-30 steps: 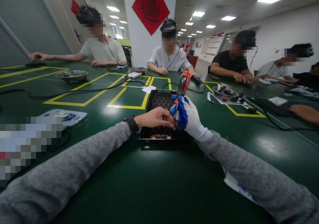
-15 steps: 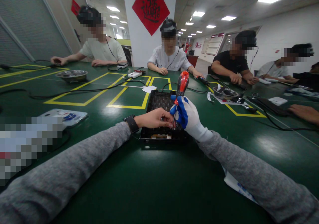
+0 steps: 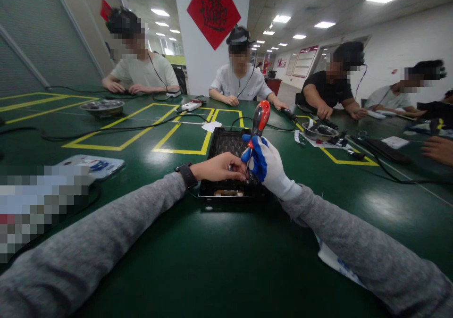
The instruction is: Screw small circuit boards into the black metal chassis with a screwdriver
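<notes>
A black open casing (image 3: 228,141) with a patterned inside lies on the green table in front of me. My right hand (image 3: 271,167), in a white and blue glove, is closed around a screwdriver (image 3: 260,117) with a red and black handle. The screwdriver stands nearly upright, its shaft pointing down into the casing. My bare left hand (image 3: 222,167) rests over the casing's near part, fingers pinched beside the lower shaft. Whatever they hold is hidden. An orange-brown strip (image 3: 228,193) shows inside the near edge.
Left of me lies a clear plastic packet (image 3: 95,164). Metal bowls stand at the far left (image 3: 102,108) and right (image 3: 319,131). Black cables (image 3: 141,125) cross the table, marked with yellow tape (image 3: 179,152). Several co-workers sit opposite; another person's hand (image 3: 439,149) is at the right edge.
My hands and the screwdriver have hardly moved. The far-left co-worker's outstretched hand has drawn back toward their body. At the right edge, a co-worker's hand has risen, with a yellow-and-black object at it.
</notes>
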Demonstrator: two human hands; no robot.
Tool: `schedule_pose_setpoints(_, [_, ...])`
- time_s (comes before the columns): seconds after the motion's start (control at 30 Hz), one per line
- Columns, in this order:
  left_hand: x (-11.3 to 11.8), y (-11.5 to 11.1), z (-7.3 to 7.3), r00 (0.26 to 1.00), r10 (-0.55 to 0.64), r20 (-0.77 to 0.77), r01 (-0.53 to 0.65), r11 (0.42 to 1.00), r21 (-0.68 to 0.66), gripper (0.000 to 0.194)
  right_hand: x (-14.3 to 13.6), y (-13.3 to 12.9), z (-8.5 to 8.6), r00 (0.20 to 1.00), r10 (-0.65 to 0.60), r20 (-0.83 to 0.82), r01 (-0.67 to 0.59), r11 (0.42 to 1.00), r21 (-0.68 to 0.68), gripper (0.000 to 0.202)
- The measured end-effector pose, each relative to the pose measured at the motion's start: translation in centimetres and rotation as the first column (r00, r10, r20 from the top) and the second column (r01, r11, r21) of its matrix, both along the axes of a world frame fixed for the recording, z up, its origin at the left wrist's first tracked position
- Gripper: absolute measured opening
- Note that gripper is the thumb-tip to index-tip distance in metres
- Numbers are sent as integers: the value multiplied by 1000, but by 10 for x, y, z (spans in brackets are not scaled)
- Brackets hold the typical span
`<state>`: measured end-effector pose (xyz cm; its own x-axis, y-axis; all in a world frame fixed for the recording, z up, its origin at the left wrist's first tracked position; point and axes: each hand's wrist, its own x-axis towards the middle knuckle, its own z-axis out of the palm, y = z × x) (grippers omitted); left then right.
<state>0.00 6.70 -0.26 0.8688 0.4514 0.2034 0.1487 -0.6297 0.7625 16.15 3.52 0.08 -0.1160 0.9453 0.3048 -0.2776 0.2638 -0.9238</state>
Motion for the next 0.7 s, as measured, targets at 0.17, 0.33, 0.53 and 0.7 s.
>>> schedule_pose_setpoints(0.17, [0, -2, 4, 998, -60, -15, 60, 997, -39, 22, 1, 0, 0, 1000, -12, 11, 12, 1000, -11, 40])
schedule_pose_setpoints(0.33, [0, 0, 0, 1000, 15, -13, -15, 1000, 0, 23, 0, 1, -1, 1000, -10, -12, 10, 1000, -10, 41])
schedule_pose_setpoints(0.53, [0, 0, 2, 999, -47, -7, 47, 999, -15, 23, 0, -1, 1, 1000, -16, -18, 16, 1000, -6, 39])
schedule_pose_setpoints(0.7, [0, -1, 2, 1000, 6, -8, -6, 1000, -18, 21, 0, 0, -1, 999, 12, -42, -13, 1000, -19, 38])
